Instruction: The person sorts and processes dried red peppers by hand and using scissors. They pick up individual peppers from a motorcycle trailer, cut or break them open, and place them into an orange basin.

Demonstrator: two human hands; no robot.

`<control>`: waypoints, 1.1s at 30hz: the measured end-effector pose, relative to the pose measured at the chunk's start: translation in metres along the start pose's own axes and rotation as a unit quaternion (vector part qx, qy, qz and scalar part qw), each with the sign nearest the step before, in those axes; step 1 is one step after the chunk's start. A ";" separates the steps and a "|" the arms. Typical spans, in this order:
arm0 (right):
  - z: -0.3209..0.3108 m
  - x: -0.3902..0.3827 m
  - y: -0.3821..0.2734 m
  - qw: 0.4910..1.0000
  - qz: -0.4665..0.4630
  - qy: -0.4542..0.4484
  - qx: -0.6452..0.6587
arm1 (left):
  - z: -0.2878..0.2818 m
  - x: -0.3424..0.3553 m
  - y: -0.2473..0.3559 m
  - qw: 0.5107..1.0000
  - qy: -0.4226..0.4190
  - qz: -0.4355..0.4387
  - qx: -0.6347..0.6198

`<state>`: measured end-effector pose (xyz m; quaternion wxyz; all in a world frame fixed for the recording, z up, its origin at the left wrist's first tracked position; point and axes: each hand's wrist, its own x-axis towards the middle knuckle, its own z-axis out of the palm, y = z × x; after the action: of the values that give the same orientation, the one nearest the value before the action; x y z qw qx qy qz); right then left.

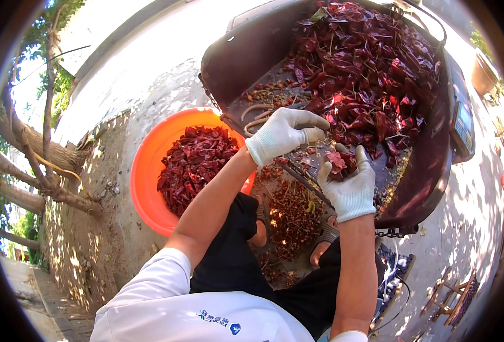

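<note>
While sunlight dapples the ground, both gloved hands are at work over the near side of the dark bin. Look at the right hand: palm up, fingers and thumb curled around some red pieces, cradling them just inside the bin's near edge. Up and to its left comes the left hand, fingers stretched rightward toward the heap, thumb close below them; whether anything is pinched there, I cannot tell. And what a heap: dried peppers, dark red and crumpled, fill the far and right parts of the bin, with loose bits scattered to their left. Down on the left, an orange tub stands on the ground, holding a red mound, the left forearm crossing its near side. Below the bin, brownish stems litter the ground between two sandalled feet.
</note>
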<state>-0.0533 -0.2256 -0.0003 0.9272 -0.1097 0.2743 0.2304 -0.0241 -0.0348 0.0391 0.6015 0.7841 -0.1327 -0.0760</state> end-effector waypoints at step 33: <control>0.001 -0.005 -0.011 0.997 -0.081 0.013 0.001 | 0.014 0.014 -0.010 0.992 0.028 0.036 0.120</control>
<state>-0.0510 -0.2370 0.0037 0.9392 -0.1334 0.2772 0.1528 -0.0137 -0.0494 0.0265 0.5085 0.8474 -0.1521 -0.0155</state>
